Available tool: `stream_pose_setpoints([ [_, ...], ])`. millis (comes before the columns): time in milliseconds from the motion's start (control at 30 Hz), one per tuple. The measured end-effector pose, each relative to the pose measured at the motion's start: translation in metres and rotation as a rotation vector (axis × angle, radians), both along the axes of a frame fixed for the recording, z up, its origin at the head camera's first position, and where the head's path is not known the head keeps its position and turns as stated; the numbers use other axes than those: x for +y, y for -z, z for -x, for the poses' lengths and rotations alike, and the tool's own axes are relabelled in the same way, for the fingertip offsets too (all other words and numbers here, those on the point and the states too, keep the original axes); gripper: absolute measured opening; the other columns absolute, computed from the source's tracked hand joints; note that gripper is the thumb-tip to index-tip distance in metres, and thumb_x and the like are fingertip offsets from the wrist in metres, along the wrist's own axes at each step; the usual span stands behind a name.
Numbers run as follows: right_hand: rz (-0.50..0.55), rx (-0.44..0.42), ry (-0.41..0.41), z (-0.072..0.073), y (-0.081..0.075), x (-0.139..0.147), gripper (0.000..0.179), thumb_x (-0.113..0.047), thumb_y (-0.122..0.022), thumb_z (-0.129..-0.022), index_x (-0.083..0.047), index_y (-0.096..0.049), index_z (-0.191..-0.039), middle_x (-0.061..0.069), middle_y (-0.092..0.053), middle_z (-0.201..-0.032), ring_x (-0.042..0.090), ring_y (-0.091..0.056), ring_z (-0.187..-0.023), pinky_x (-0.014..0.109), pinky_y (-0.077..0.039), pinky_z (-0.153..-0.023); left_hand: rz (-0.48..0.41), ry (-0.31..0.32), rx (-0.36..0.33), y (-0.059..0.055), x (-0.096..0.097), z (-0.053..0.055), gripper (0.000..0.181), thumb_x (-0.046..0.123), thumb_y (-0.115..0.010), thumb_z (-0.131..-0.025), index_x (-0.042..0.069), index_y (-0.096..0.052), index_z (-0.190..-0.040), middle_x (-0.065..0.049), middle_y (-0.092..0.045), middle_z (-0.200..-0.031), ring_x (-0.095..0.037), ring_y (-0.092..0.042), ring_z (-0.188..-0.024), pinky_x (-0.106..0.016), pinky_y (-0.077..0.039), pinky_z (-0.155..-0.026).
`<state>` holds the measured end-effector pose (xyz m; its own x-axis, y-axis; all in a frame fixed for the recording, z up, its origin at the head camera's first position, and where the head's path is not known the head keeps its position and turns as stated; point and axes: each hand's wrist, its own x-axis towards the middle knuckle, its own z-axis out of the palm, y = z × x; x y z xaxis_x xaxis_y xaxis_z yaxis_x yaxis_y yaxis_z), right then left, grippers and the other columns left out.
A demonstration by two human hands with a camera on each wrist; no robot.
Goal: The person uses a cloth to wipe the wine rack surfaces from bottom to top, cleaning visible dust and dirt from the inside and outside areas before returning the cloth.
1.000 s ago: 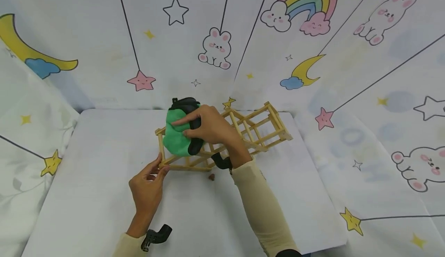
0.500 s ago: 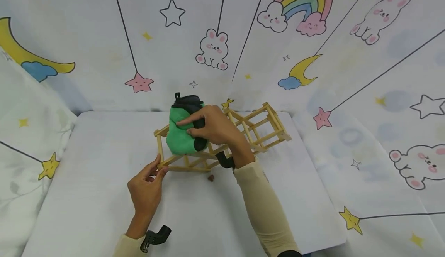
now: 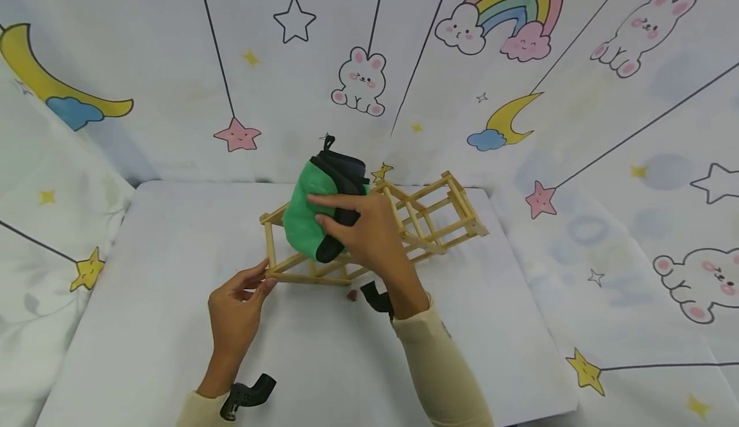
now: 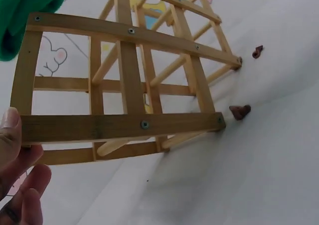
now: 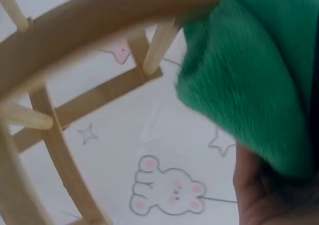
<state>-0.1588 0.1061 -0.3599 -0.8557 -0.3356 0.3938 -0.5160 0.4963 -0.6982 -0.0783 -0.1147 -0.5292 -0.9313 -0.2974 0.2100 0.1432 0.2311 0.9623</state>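
Note:
In the head view, my right hand (image 3: 372,228) pinches a soft green and black plush pouch (image 3: 312,190) with a black loop on top. The pouch is held above the left part of a wooden slatted rack (image 3: 308,279). Its fuzzy green side (image 5: 244,80) fills the right of the right wrist view, beside the rack's bars. My left hand (image 3: 237,315) grips the rack's near left corner between thumb and fingers. From the left wrist, the rack (image 4: 119,128) shows screwed flat slats and round dowels, tilted, with the green pouch (image 4: 25,16) at its upper left.
Under the rack lies a white table (image 3: 167,234), backed by white cloth printed with bunnies, stars and moons. Small brown bits (image 4: 240,112) lie on the table near the rack. The rack's other section (image 3: 444,215) extends to the right.
My right hand has shifted the pouch to the right and tilted it, so its black side and loop now lean right. The left hand keeps its grip on the rack's corner.

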Motion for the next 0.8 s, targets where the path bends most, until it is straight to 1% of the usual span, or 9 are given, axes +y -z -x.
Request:
stream_pose_setpoints([
  [67, 0.052, 0.076, 0.017, -0.014, 0.004, -0.004, 0.030, -0.015, -0.086, -0.091, -0.022, -0.083, -0.120, 0.007, -0.081, -0.115, 0.008, -0.073, -0.091, 0.022, -0.061, -0.078, -0.070, 0.009, 0.016, -0.001, 0.000, -0.001, 0.037, 0.004, -0.085, -0.089, 0.011, -0.079, -0.125, -0.014, -0.082, -0.110, 0.000, -0.075, -0.085, -0.014, -0.058, -0.071],
  [133, 0.074, 0.135, 0.042, -0.027, 0.011, -0.011, 0.031, -0.015, -0.088, -0.090, -0.020, -0.083, -0.120, 0.010, -0.078, -0.126, 0.014, -0.073, -0.114, 0.027, -0.062, -0.091, -0.128, 0.026, 0.026, -0.003, -0.001, -0.001, 0.035, -0.001, -0.082, -0.090, 0.007, -0.079, -0.124, -0.018, -0.081, -0.112, -0.004, -0.077, -0.082, -0.016, -0.061, -0.072],
  [233, 0.037, 0.195, 0.091, -0.044, 0.027, -0.024, 0.031, -0.016, -0.088, -0.089, -0.020, -0.083, -0.120, 0.015, -0.077, -0.124, 0.022, -0.075, -0.114, 0.029, -0.063, -0.089, -0.151, 0.064, 0.019, -0.005, -0.006, -0.001, 0.034, -0.002, -0.078, -0.093, 0.007, -0.078, -0.126, -0.019, -0.080, -0.115, -0.007, -0.078, -0.081, -0.019, -0.062, -0.075],
  [367, -0.033, 0.177, 0.126, -0.062, 0.050, -0.037, 0.031, -0.016, -0.089, -0.089, -0.023, -0.084, -0.119, 0.011, -0.081, -0.113, 0.016, -0.074, -0.090, 0.019, -0.059, -0.072, 0.006, 0.116, -0.035, -0.010, -0.019, 0.003, 0.027, 0.008, -0.073, -0.101, 0.014, -0.079, -0.127, -0.011, -0.082, -0.115, 0.002, -0.074, -0.089, -0.015, -0.057, -0.076],
  [433, -0.034, 0.152, 0.123, -0.069, 0.059, -0.040, 0.032, -0.015, -0.089, -0.088, -0.024, -0.084, -0.119, 0.009, -0.082, -0.111, 0.014, -0.072, -0.088, 0.017, -0.056, -0.070, 0.119, 0.131, -0.047, -0.016, -0.027, 0.009, 0.025, 0.015, -0.071, -0.104, 0.018, -0.079, -0.127, -0.006, -0.083, -0.114, 0.008, -0.070, -0.095, -0.015, -0.053, -0.075],
  [500, 0.013, 0.160, 0.126, -0.074, 0.069, -0.043, 0.032, -0.013, -0.088, -0.089, -0.021, -0.083, -0.119, 0.008, -0.082, -0.111, 0.014, -0.074, -0.091, 0.017, -0.058, -0.073, 0.210, 0.143, -0.032, -0.025, -0.036, 0.020, 0.024, 0.020, -0.071, -0.104, 0.021, -0.079, -0.127, -0.002, -0.083, -0.113, 0.012, -0.066, -0.098, -0.016, -0.050, -0.075],
  [600, 0.140, 0.261, 0.180, -0.077, 0.080, -0.047, 0.031, -0.008, -0.085, -0.091, -0.013, -0.082, -0.121, 0.012, -0.081, -0.114, 0.020, -0.078, -0.105, 0.025, -0.063, -0.086, 0.305, 0.173, 0.015, -0.046, -0.045, 0.041, 0.025, 0.025, -0.071, -0.104, 0.022, -0.078, -0.129, 0.000, -0.083, -0.115, 0.012, -0.064, -0.102, -0.016, -0.047, -0.078],
  [700, 0.237, 0.338, 0.241, -0.077, 0.088, -0.050, 0.032, -0.004, -0.082, -0.092, -0.008, -0.080, -0.123, 0.013, -0.081, -0.112, 0.020, -0.080, -0.101, 0.028, -0.064, -0.085, 0.387, 0.238, 0.062, -0.071, -0.049, 0.066, 0.026, 0.025, -0.072, -0.104, 0.021, -0.079, -0.129, -0.003, -0.082, -0.119, -0.002, -0.067, -0.108, -0.020, -0.049, -0.079],
  [800, 0.213, 0.283, 0.275, -0.080, 0.095, -0.055, 0.033, -0.008, -0.083, -0.093, -0.011, -0.080, -0.126, 0.012, -0.081, -0.113, 0.017, -0.078, -0.102, 0.027, -0.064, -0.085, 0.473, 0.341, 0.085, -0.093, -0.046, 0.096, 0.028, 0.026, -0.073, -0.103, 0.022, -0.078, -0.131, -0.007, -0.080, -0.125, -0.023, -0.068, -0.113, -0.032, -0.057, -0.082],
])
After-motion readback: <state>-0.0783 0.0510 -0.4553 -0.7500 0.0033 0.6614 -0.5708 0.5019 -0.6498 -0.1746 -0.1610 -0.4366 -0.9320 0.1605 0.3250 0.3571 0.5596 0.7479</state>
